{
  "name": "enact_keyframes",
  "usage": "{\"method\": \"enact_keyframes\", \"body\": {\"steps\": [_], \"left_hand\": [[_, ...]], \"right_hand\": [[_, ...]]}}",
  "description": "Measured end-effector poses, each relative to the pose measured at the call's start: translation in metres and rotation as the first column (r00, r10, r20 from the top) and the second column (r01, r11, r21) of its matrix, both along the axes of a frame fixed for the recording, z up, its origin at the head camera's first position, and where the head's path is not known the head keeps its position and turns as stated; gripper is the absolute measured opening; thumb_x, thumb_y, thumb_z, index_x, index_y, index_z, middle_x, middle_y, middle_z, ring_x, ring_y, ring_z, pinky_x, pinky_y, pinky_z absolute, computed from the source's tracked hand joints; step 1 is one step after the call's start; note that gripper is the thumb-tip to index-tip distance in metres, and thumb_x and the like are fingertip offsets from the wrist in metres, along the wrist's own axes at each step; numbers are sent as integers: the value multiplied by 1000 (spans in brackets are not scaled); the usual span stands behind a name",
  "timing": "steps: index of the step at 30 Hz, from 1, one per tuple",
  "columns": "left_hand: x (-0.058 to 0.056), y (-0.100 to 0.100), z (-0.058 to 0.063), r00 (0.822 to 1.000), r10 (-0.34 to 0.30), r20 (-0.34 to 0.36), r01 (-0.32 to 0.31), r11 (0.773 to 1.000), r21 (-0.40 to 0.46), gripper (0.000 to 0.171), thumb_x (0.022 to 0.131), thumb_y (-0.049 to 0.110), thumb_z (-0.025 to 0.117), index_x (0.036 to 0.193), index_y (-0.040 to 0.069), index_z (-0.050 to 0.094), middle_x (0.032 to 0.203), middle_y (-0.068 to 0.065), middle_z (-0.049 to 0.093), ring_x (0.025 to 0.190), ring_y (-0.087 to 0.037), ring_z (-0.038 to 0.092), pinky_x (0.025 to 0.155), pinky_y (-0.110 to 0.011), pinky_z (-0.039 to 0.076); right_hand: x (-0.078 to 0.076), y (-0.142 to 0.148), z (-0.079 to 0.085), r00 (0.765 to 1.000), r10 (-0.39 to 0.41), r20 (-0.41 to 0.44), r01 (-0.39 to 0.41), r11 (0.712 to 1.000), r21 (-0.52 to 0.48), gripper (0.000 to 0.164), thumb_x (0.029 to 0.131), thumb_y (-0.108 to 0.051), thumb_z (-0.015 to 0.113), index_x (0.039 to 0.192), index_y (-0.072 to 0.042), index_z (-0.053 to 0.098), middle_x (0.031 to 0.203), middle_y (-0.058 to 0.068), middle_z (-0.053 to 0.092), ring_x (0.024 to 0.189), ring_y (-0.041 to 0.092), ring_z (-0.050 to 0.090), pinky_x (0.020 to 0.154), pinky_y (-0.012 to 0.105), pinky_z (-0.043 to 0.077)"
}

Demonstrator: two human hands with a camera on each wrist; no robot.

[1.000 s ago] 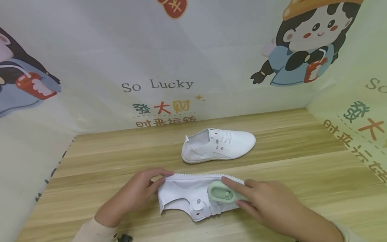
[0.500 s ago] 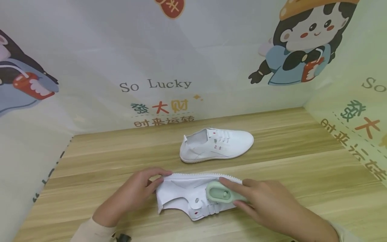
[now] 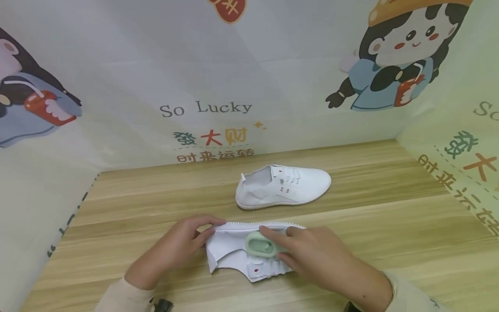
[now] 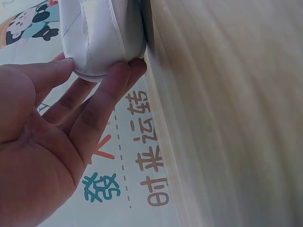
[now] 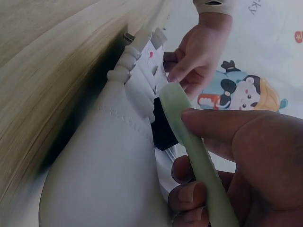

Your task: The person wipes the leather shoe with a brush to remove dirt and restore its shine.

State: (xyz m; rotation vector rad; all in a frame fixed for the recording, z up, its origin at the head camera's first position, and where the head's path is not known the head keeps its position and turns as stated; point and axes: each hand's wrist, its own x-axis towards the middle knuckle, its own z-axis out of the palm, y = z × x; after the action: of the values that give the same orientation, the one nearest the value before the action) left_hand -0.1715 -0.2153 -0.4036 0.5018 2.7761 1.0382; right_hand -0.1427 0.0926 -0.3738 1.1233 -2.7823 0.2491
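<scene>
A white lace-up shoe (image 3: 228, 242) lies on its side on the wooden table, its sole edge facing away from me. At the heel, my left hand (image 3: 177, 245) grips it, thumb on one side and fingers on the other, as the left wrist view shows on the heel (image 4: 102, 42). My right hand (image 3: 315, 255) holds a pale green brush (image 3: 260, 245) by its handle. In the right wrist view the brush's dark bristles (image 5: 163, 125) are against the upper beside the laces (image 5: 125, 66). The toe is hidden behind my right hand in the head view.
A second white shoe (image 3: 284, 186) stands upright on the table (image 3: 156, 195) beyond the first, toe to the right. Printed cloth walls (image 3: 128, 86) with cartoon figures and lettering enclose the back and both sides.
My right hand has moved the brush left along the shoe's side, from near the toe toward the ankle opening. My left hand keeps its grip on the heel.
</scene>
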Motion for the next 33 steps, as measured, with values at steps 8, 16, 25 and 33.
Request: {"method": "enact_keyframes", "body": {"steps": [8,16,25,33], "left_hand": [[0,1,2,1000,-15,-15,15,1000,6,28,99,7,60,121,21,70,130,-7,67,104,-19,66,74,-22,56],[-2,3,3,999,-31,-33,31,1000,-3,28,99,9,60,121,23,70,130,-5,67,109,-20,65,77,-24,57],[-1,3,3,999,-31,-32,31,999,7,28,99,7,60,121,22,70,129,-4,67,114,-21,64,79,-23,56],[1,-1,4,999,-12,-39,11,1000,-6,28,99,7,60,120,21,71,128,-6,68,102,-17,67,75,-21,56]], "right_hand": [[-4,-22,-2,999,25,-32,-23,998,50,54,91,-38,72,142,-35,54,91,1,72,69,14,68,47,26,41],[-5,-38,-3,995,53,-79,-48,997,66,53,92,-40,71,142,-35,54,86,0,70,66,14,66,47,27,42],[-2,-31,-4,988,56,-147,-48,997,58,51,90,-40,72,139,-34,57,77,-3,64,58,12,60,44,25,37],[7,-4,-2,988,-2,-155,5,1000,22,55,86,-38,77,137,-36,58,76,-5,62,55,8,53,45,22,35]]}}
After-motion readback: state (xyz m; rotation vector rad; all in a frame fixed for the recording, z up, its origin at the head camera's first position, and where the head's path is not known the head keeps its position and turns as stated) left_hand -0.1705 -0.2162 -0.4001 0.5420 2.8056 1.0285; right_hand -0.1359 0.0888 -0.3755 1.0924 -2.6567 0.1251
